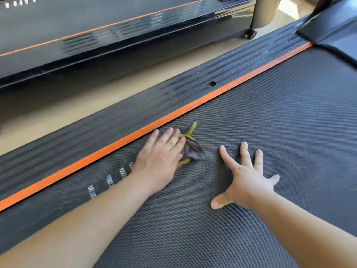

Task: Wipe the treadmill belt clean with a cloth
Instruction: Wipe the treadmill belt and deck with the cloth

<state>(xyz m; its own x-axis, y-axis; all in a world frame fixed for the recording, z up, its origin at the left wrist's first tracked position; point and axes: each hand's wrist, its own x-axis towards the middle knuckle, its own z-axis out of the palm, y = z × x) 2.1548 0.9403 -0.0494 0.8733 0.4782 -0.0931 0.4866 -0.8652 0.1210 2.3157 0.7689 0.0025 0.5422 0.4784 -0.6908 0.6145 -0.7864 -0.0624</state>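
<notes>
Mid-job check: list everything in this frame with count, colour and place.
treadmill belt: one, dark grey, lower right
cloth: one, dark with yellow-green edging, on the belt under the left fingers
orange strip: one, along the belt's left edge
side rail: one, black, ribbed, beyond the strip
white marks: short row, on the belt beside the left wrist
motor cover: one, black, top right
second treadmill: one, black with orange line, top left
wheel: one, black, under that treadmill's far end
floor: beige, between the treadmills
left hand: flat on the cloth
right hand: fingers spread, flat on the belt right of the cloth
</notes>
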